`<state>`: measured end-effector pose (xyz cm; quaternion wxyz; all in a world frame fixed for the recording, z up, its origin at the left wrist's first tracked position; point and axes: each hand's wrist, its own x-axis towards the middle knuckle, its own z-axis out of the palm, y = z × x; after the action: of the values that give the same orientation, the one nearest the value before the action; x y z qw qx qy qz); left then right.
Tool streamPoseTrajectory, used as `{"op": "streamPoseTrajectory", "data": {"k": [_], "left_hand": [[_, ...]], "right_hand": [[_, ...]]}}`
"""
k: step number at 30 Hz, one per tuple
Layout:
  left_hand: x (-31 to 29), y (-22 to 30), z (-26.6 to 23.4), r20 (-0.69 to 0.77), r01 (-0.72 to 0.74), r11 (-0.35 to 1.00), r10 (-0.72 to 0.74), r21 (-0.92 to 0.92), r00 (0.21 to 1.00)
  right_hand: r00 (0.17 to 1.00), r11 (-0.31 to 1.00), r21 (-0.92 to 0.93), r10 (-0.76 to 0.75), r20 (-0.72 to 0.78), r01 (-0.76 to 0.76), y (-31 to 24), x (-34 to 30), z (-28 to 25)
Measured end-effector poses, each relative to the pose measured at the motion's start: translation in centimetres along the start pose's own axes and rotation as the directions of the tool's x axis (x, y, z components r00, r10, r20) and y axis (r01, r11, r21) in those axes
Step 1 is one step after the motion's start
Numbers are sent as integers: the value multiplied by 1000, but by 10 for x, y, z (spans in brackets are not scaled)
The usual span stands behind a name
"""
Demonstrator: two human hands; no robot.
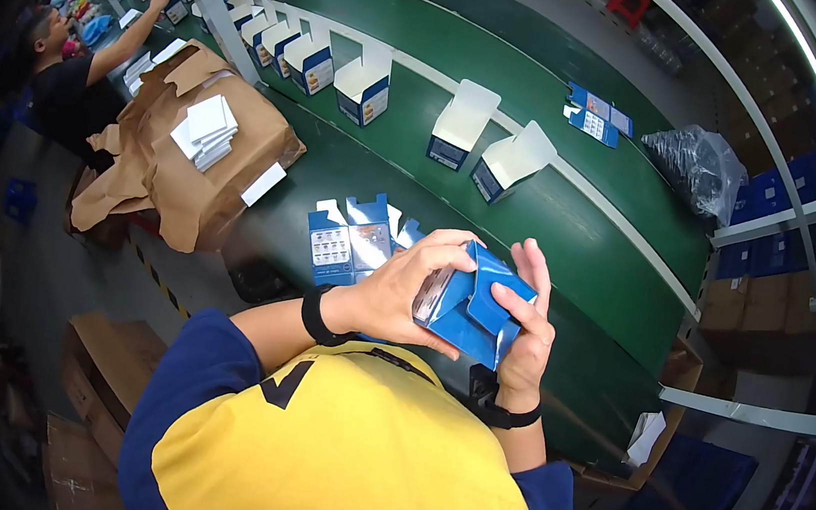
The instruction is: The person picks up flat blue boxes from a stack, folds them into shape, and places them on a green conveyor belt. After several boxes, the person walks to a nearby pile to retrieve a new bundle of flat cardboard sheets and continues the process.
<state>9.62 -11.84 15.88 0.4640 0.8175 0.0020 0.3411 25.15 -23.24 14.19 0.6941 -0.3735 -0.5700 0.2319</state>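
- Two-handed hold on one blue carton (pixel 465 327), raised above the near part of the green worktable (pixel 590 382), just in front of the yellow shirt (pixel 338 428).
- In the half-closed left hand (pixel 398 299): the carton's left side, gripped between thumb at the near edge and fingers at the far edge.
- Nearer to the blue flap (pixel 487 311), with thumb on it: the right hand (pixel 524 339), more open, fingers nearly straight along the far right side.
- Too foreshortened to tell the long axis.
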Motion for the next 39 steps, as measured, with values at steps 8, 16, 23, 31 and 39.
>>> {"op": "streamPoseTrajectory", "data": {"k": [8, 16, 23, 31, 39], "left_hand": [[2, 8, -15, 148, -89, 972, 57, 218, 987], [-1, 6, -18, 233, -4, 974, -51, 226, 971], [0, -2, -4, 263, 34, 995, -57, 91, 963], [-1, -18, 31, 123, 18, 982, -42, 189, 991], [-16, -67, 11, 513, -637, 653, 412, 410, 753]], "right_hand": [[873, 863, -135, 482, -72, -487, -12, 13, 5], [862, 824, -355, 500, 86, -442, -12, 17, 0], [921, 916, -108, 389, 3, -386, -8, 7, 1], [759, 841, 135, 532, -375, -523, 5, 0, -5], [203, -43, 537, 898, 391, -843, 61, -43, -66]]}}
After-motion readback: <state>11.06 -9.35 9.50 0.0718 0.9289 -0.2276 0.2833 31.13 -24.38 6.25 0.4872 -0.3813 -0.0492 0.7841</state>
